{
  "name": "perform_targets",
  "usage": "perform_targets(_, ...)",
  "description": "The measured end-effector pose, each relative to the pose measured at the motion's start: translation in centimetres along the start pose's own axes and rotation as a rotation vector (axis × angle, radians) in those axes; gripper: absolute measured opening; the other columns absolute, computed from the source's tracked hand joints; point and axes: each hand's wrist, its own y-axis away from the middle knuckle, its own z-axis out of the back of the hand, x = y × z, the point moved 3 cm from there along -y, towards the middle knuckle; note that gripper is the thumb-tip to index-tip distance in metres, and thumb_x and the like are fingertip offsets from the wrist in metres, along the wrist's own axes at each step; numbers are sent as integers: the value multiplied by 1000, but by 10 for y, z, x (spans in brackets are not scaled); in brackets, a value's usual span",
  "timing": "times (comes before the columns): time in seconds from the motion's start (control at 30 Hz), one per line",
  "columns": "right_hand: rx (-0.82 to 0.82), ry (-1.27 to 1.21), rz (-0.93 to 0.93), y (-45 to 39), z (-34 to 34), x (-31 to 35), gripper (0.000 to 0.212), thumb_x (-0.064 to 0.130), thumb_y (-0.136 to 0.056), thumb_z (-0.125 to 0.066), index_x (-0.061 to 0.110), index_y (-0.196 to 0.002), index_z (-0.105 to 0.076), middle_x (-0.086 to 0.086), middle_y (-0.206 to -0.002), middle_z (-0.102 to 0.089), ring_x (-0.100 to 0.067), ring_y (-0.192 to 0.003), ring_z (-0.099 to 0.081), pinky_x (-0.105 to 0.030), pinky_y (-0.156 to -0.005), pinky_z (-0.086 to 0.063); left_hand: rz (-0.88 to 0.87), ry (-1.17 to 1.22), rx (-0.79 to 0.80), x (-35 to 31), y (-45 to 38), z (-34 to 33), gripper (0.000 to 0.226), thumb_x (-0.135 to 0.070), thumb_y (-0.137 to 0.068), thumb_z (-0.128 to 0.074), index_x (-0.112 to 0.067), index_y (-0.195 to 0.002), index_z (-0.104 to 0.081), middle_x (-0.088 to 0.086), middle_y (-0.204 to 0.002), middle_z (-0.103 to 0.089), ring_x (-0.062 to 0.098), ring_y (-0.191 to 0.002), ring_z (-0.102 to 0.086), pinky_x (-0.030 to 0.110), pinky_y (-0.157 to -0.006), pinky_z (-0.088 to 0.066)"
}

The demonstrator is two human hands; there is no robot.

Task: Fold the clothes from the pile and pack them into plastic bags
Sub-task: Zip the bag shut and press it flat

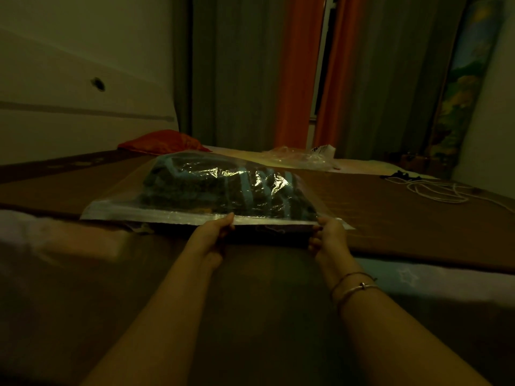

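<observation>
left hand [213, 236], right hand [327, 238]: pinching plastic bag [178, 215] edge | brown bed [404, 218] | orange curtains [295, 71] behind

You can read no text, label, brand or number anywhere in this dim head view. The crumpled plastic bag [306, 157] at the far side of the bed carries a small dark printed mark near its top right edge, but it is too small and blurred for you to make out any letters. The tall picture panel [459, 87] standing at the right wall shows only coloured shapes, with no lettering that you can tell.
</observation>
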Motion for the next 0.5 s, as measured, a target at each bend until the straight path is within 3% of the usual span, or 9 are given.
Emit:
perform_targets(0.1,7,-11,-1,-4,2,2,15,16,-95,-41,14,-81,-46,3,-59,-35,-9,-39,-30,-20,-36,-26,9,-3,-7,-1,1,-2,31,-22,-92,-58,-7,-67,-50,10,-73,-54,26,-75,-53,37,-69,-44)
perform_targets(0.17,12,-15,-3,-6,4,3,15,16,-95,-41,14,-81,-45,4,-59,-35,-8,-36,-29,-18,-33,-25,12,-10,-13,-1,1,-2,30,-23,-92,-58,-7,-67,-50,10,-72,-53,26,-74,-52,36,-68,-43)
perform_targets(0.27,1,-3,-14,-8,8,3,10,16,-96,-40,12,-93,-49,4,-61,-37,-9,-44,-30,-18,-33,-27,18,-22,-8,-1,-1,1,32,-25,-91,-59,-7,-67,-51,11,-75,-55,28,-81,-53,40,-85,-43)
perform_targets(0.37,-42,8,0,-16,16,0,17,17,-97,-38,13,-110,-49,2,-63,-40,-9,-47,-31,-18,-32,-27,15,-48,-24,-1,-2,3,32,-28,-89,-61,-8,-65,-52,10,-77,-56,31,-102,-50,47,-106,-34)
perform_targets(0.5,-54,-4,12,-20,16,-3,13,16,-97,-37,20,-107,-46,1,-66,-42,-9,-49,-33,-21,-40,-28,14,-67,-43,-3,-2,7,32,-27,-90,-61,-9,-65,-53,10,-82,-57,31,-109,-47,49,-110,-29)
